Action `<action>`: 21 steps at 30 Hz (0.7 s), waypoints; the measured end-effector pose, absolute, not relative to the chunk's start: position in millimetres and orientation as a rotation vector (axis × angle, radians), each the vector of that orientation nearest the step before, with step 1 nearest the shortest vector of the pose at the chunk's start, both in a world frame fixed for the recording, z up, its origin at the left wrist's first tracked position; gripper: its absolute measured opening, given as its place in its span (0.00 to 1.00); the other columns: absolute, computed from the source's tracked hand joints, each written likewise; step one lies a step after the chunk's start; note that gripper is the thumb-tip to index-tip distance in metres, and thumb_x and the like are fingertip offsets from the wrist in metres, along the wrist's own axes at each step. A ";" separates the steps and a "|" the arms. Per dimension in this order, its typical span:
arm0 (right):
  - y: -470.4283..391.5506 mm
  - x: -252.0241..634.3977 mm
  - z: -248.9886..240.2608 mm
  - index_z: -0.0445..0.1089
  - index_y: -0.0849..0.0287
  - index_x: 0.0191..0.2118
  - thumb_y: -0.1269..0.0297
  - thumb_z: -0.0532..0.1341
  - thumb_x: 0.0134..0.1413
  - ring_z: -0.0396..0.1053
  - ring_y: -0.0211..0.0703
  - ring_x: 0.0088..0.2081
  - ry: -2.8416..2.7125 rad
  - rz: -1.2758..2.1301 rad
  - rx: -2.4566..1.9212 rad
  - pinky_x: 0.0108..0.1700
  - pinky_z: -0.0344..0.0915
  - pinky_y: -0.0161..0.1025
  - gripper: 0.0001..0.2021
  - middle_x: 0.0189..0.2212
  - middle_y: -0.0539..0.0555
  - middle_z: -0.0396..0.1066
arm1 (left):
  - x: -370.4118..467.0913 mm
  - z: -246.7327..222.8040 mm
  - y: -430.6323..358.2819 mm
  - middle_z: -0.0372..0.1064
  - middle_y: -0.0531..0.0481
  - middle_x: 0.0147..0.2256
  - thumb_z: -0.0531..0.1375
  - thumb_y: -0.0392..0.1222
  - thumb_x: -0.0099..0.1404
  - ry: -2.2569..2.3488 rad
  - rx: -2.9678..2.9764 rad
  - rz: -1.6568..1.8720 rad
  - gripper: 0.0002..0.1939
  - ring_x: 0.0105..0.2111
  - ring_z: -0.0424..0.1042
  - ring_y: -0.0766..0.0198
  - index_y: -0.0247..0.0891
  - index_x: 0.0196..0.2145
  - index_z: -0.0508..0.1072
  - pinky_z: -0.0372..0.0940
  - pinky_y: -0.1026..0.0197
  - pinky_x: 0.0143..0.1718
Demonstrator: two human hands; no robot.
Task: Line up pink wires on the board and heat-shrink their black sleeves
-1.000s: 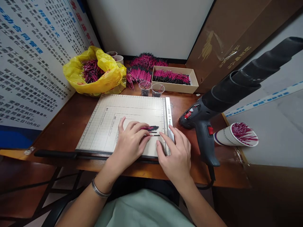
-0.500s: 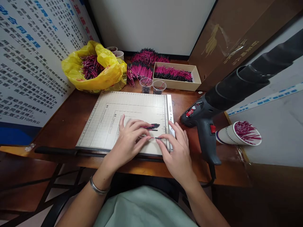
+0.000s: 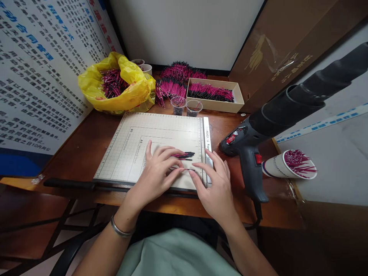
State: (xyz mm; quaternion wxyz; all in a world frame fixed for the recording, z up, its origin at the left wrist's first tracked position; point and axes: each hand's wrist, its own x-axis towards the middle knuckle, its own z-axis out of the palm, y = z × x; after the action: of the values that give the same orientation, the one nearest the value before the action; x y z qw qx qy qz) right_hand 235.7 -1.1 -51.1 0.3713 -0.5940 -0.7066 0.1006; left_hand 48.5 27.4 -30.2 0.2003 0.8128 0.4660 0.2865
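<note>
Between thumb and forefinger, my left hand (image 3: 156, 166) pinches a thin pink-red wire (image 3: 186, 169) with a dark end, held level low over the white paper cutter board (image 3: 161, 126). My right hand (image 3: 217, 184) is at the wire's dark end; its thumb and forefinger stand slightly apart on either side of it, the other fingers spread. Just beyond my hands, a small bundle of pink wires with black sleeves (image 3: 188, 154) lies on the board, partly hidden by my left fingers.
A black heat gun (image 3: 250, 153) stands at right, beside a paper cup (image 3: 273, 165) of pink wires. Behind the board are two clear cups (image 3: 194, 109), a cardboard box (image 3: 212, 106) of wires, loose wire piles (image 3: 171, 88) and a yellow bag (image 3: 126, 97). The cutter handle (image 3: 69, 184) juts left.
The right forefinger has parted from the thumb, loosening around the wire's dark end. My left hand keeps its pinch. The view has shifted slightly.
</note>
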 end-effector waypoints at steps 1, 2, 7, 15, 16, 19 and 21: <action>-1.1 235.7 -51.4 0.77 0.55 0.43 0.55 0.59 0.64 0.66 0.64 0.60 -1.790 0.247 -1.527 0.59 0.59 0.72 0.12 0.58 0.64 0.70 | 49.0 -29.0 26.2 0.75 0.53 0.51 0.56 0.42 0.74 1.329 2.281 0.806 0.08 0.56 0.68 0.58 0.44 0.37 0.74 0.23 0.34 0.69; -1.0 235.6 -51.8 0.76 0.56 0.44 0.56 0.58 0.65 0.67 0.63 0.60 -1.768 0.235 -1.530 0.59 0.60 0.70 0.12 0.57 0.65 0.71 | 49.6 -27.8 24.9 0.75 0.52 0.52 0.56 0.41 0.74 1.361 2.294 0.804 0.07 0.56 0.69 0.58 0.44 0.40 0.74 0.24 0.34 0.70; -1.5 233.8 -54.0 0.74 0.57 0.44 0.62 0.58 0.63 0.68 0.61 0.58 -1.752 0.152 -1.556 0.59 0.61 0.68 0.10 0.56 0.65 0.71 | 52.3 -26.6 22.0 0.70 0.45 0.60 0.54 0.39 0.73 1.530 2.419 0.656 0.18 0.63 0.64 0.51 0.40 0.58 0.68 0.27 0.31 0.70; -3.5 229.7 -57.1 0.69 0.58 0.52 0.64 0.56 0.63 0.67 0.60 0.60 -1.766 0.081 -1.608 0.61 0.58 0.68 0.14 0.58 0.65 0.71 | 72.6 -37.7 19.1 0.61 0.42 0.66 0.43 0.37 0.76 1.561 2.635 0.459 0.25 0.66 0.60 0.48 0.29 0.66 0.62 0.35 0.31 0.70; -3.7 229.6 -57.7 0.68 0.58 0.54 0.64 0.55 0.63 0.67 0.60 0.60 -1.754 0.078 -1.615 0.62 0.58 0.67 0.15 0.58 0.65 0.71 | 78.0 -38.5 17.7 0.59 0.42 0.67 0.43 0.37 0.76 1.556 2.643 0.449 0.25 0.67 0.60 0.49 0.29 0.66 0.61 0.36 0.31 0.70; -4.1 229.8 -59.6 0.66 0.59 0.56 0.64 0.54 0.64 0.67 0.57 0.60 -1.716 0.052 -1.622 0.63 0.57 0.65 0.17 0.58 0.65 0.71 | 93.1 -39.6 14.0 0.58 0.42 0.67 0.43 0.39 0.76 1.541 2.647 0.468 0.26 0.67 0.59 0.50 0.29 0.66 0.62 0.34 0.33 0.71; -4.3 230.0 -60.4 0.66 0.59 0.56 0.65 0.54 0.64 0.67 0.56 0.60 -1.700 0.043 -1.620 0.63 0.57 0.64 0.17 0.57 0.64 0.72 | 98.0 -39.4 12.0 0.60 0.42 0.66 0.43 0.40 0.76 1.532 2.648 0.501 0.26 0.67 0.60 0.51 0.28 0.66 0.62 0.31 0.35 0.72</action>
State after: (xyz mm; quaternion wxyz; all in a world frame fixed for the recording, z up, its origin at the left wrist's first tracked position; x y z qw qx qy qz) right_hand 230.0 -4.3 -60.4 0.3861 -0.6364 -0.6675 0.0169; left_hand 98.0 12.0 -39.4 0.0207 0.8540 0.4942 0.1615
